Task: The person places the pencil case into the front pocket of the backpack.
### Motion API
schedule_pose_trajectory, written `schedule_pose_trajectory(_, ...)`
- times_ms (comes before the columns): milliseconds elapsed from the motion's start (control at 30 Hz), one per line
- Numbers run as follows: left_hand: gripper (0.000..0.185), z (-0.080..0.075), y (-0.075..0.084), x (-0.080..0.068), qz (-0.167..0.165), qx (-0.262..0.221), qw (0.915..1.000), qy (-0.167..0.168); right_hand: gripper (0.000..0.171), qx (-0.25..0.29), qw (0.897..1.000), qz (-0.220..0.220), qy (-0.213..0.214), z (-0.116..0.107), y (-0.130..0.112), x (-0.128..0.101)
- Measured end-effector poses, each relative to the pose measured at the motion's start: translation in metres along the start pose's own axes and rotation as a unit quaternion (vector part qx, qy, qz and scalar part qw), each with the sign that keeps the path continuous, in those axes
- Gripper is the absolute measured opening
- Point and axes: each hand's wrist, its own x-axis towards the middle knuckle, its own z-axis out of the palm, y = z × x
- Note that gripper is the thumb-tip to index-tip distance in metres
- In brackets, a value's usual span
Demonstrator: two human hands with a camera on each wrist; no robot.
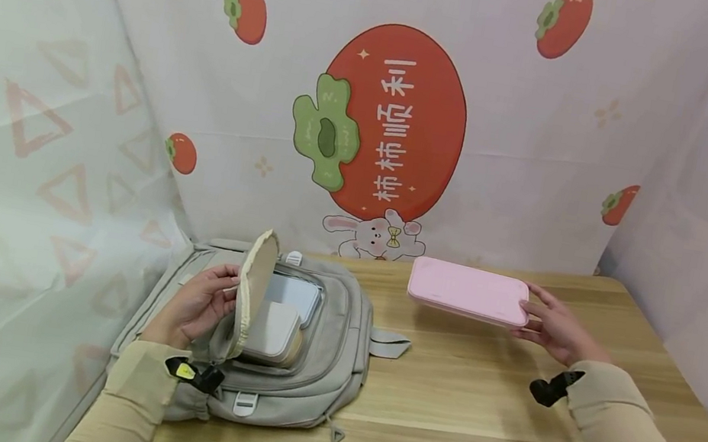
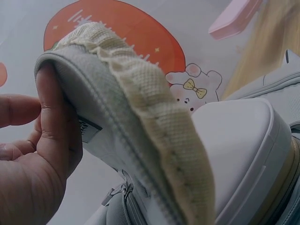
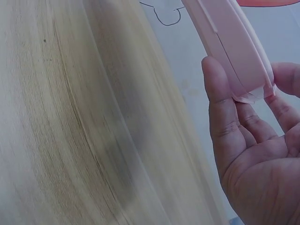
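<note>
Holding a pink box up over the wooden table while the other hand keeps a backpack flap open.

The right hand pinches the box's short end, thumb curled on one face and fingers on the other, the box jutting away from the fingertips. The left hand has thumb and fingers curled round the raised flap's cream-trimmed edge; just past those fingers two grey-white containers sit in the open pocket.
</note>
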Motion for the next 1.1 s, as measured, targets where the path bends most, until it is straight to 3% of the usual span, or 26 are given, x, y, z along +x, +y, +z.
schedule_pose_trajectory(833, 0.029, 0.002, 0.002, -0.002, -0.003, -0.012, 0.9999, 0.007, 0.072, 0.045, 0.999, -0.003, -0.02, 0.041, -0.008, 0.012)
schedule_pose_trajectory(1100, 0.029, 0.001, 0.002, -0.002, -0.004, -0.008, 0.9999, 0.009, 0.07, 0.033, 0.999, -0.013, -0.027, 0.054, -0.01, 0.018)
